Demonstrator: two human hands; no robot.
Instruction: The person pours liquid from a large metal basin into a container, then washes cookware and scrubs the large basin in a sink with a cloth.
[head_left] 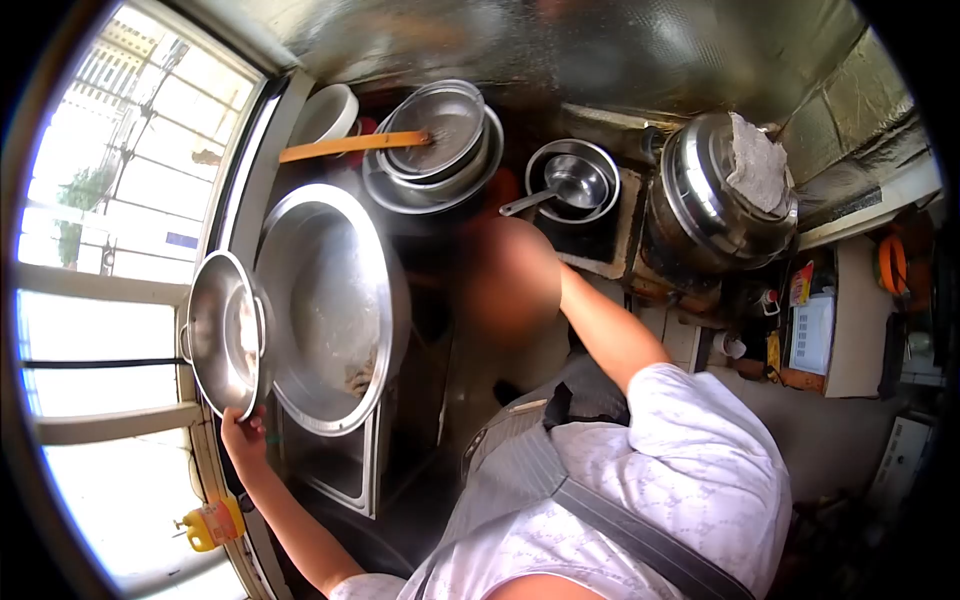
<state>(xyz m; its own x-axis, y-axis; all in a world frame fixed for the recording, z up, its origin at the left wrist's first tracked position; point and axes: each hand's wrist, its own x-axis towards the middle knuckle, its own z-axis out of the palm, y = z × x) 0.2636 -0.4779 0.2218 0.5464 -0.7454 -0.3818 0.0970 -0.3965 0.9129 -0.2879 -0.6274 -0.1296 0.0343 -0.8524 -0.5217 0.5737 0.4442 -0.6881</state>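
My left hand point(243, 432) grips the lower rim of a shiny two-handled metal pan point(222, 325), its fingers curled over the edge. The pan is tilted up beside the window, close to the left side of a large metal basin point(335, 310). Something small and brownish point(361, 377) lies near the basin's lower edge; I cannot make out what it is. My right arm reaches forward to the right of the basin. The right hand point(515, 270) is smeared into a blur, so its fingers and anything in them are hidden.
Behind the basin stand stacked metal bowls point(435, 180) with a wooden handle point(350, 146) across them. A small saucepan point(575, 185) sits inside a metal pot point(608, 165). Farther right is a big lidded pot point(690, 200) with a cloth point(757, 165). A yellow bottle point(213, 524) stands on the windowsill.
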